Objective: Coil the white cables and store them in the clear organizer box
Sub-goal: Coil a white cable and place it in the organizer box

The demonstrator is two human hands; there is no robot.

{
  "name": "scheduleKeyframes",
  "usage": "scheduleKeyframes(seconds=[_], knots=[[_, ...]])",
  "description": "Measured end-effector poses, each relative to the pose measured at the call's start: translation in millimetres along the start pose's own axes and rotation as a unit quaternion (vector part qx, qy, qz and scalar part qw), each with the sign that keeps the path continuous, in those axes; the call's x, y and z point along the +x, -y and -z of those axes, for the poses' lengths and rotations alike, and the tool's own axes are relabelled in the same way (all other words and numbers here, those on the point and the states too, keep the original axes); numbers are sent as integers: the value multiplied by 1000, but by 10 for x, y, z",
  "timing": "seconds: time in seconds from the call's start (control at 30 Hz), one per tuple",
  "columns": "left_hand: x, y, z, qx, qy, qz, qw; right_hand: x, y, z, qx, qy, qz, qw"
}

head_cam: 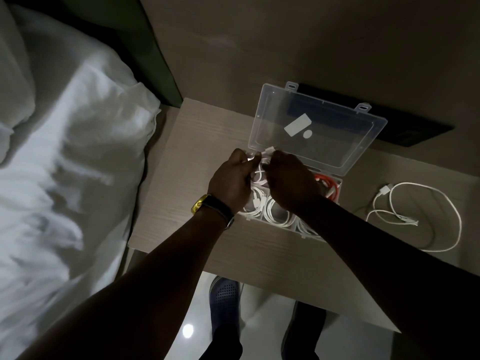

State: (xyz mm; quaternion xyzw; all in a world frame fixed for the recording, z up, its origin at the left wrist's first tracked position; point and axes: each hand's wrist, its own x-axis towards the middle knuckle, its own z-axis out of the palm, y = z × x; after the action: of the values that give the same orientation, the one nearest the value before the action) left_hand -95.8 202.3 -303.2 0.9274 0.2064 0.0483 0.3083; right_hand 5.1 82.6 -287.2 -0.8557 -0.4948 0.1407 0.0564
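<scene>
The clear organizer box (337, 183) stands on the light wooden table with its lid (319, 126) tipped up and back. Several coiled white cables (278, 213) fill its near compartments, and an orange cable (330, 184) lies in a right one. Both my hands are over the far left compartment. My left hand (232, 178) and my right hand (291, 178) each pinch the same coiled white cable (259, 167), whose connector ends stick up between my fingers. Another white cable (415, 214) lies loose and uncoiled on the table right of the box.
The table (187, 157) has a near edge just in front of the box. A bed with white sheets (65, 152) lies close on the left. A flat black device (405, 131) sits behind the lid by the wall. My feet (223, 297) show on the floor below.
</scene>
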Motion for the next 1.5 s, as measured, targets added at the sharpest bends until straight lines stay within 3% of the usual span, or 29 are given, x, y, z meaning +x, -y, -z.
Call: scheduleKeyframes(seconds=[0.13, 0.5, 0.7, 0.97, 1.17, 1.37, 1.5], knots=[[35, 32, 45, 46, 2, -17, 999, -30, -43, 80, 56, -108, -20, 992], [114, 0, 56, 53, 13, 4, 998, 50, -165, 153, -26, -101, 19, 994], [128, -19, 33, 54, 14, 26, 998, 101, -192, 150, -44, -113, 141, 983], [147, -77, 36, 61, 19, 72, 995, 135, 22, -49, 18, -49, 19, 998], [113, -38, -4, 73, 34, 95, 992, -68, 149, 30, -106, -24, -6, 994], [77, -26, 12, 76, 56, 99, 991, -175, 194, -71, 17, 53, -54, 997], [57, -35, 59, 63, 61, 89, 992, -98, 162, 51, 17, 48, -69, 996]])
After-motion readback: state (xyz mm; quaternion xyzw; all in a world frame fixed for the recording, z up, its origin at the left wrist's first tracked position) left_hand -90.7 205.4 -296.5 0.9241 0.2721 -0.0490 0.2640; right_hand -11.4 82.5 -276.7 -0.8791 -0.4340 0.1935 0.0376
